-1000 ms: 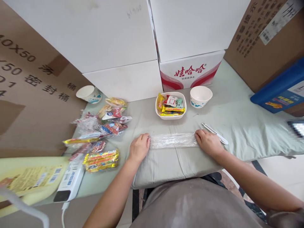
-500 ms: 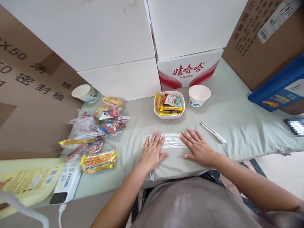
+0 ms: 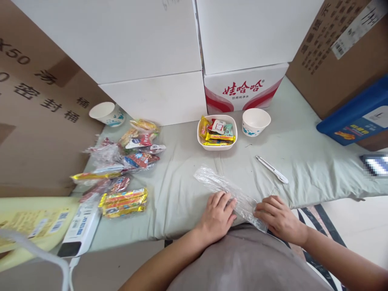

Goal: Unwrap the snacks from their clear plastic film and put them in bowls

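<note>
Bare forearms, grey-brown garment
</note>
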Tool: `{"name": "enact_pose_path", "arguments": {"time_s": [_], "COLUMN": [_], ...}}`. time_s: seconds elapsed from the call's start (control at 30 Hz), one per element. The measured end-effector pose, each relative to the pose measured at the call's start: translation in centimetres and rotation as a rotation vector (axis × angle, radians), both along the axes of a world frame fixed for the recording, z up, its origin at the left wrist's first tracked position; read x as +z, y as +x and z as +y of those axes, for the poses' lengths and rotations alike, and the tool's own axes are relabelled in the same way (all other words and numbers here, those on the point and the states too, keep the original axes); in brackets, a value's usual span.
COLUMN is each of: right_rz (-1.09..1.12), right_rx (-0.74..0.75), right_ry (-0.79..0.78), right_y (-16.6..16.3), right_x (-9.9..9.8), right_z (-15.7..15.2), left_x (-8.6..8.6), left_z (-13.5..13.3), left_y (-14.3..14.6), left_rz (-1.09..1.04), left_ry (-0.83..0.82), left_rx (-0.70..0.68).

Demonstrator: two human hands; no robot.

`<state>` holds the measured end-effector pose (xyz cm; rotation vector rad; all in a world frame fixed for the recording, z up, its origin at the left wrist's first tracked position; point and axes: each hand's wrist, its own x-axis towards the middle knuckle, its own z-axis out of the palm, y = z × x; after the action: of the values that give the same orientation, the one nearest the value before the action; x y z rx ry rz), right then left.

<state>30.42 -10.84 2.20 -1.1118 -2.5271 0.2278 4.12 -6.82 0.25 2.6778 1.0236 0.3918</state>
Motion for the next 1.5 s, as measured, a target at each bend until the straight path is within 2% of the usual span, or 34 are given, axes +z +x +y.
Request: {"name": "enact_pose_path", "arguments": {"time_s": [0.17, 0.27, 0.33, 0.5, 0.6, 0.73, 0.87, 0.93, 1.03, 1.1, 1.2, 1.27, 1.33, 1.43, 1.5], "right_rz": [0.174, 0.276, 0.34, 0.421, 0.316, 0.187, 0.15, 0.133, 0.11, 0.095, 0.073, 0.041, -0.023, -0.074, -0.044], "right_rx": [0.073, 0.076, 0.006, -0.169, -0.25, -0.305, -0.328, -0.327, -0.317, -0.313, -0.304, -0.276, -0.268, -0.334, -0.252], "right_ry": [-0.09, -0.153, -0.231, -0.552, -0.619, -0.564, -0.508, -0.485, -0.46, -0.441, -0.409, -0.362, -0.246, -0.016, 0.064], "right_y": [-0.8, -2.0, -3.3, -8.2, -11.1, -12.9, -13.1, -13.0, -13.2, -13.4, -13.5, -12.9, -11.6, -9.3, -8.2], "right_x": [3.7, 5.2, 5.6, 4.4, 2.5, 0.4, -0.4, -0.5, -0.7, -0.9, -1.2, -1.3, -1.1, -0.5, -0.3], "right_z": [1.8, 4.7, 7.2, 14.1, 16.8, 17.4, 16.6, 16.3, 16.3, 16.2, 16.0, 15.9, 15.9, 15.2, 14.0], "left_x": [-0.4, -0.6, -0.9, -1.5, -1.6, -1.5, -0.6, 0.2, 1.6, 2.0, 1.4, 0.5, -0.3, -0.8, -0.9], "left_z": [-0.1, 0.0, 0.0, -0.1, 0.0, 0.3, 0.3, 0.7, 2.6, 4.6, 7.4, 8.4, 8.7, 8.5, 8.3], "left_y": [-0.9, -1.4, -1.6, -1.9, -2.0, -1.9, -1.6, -1.7, -2.2, -2.5, -2.7, -2.7, -2.7, -2.8, -2.8], "left_rz": [-0.059, -0.171, -0.283, -0.47, -0.462, -0.433, -0.438, -0.429, -0.42, -0.39, -0.235, -0.123, -0.079, -0.087, -0.091], "left_ry": [-0.036, -0.077, -0.12, -0.302, -0.327, -0.246, -0.199, -0.163, -0.023, 0.072, 0.132, 0.154, 0.168, 0.163, 0.158], "left_rx": [-0.123, -0.094, -0.037, 0.144, 0.16, 0.122, 0.108, 0.192, 0.359, 0.359, 0.273, 0.271, 0.291, 0.294, 0.293]}}
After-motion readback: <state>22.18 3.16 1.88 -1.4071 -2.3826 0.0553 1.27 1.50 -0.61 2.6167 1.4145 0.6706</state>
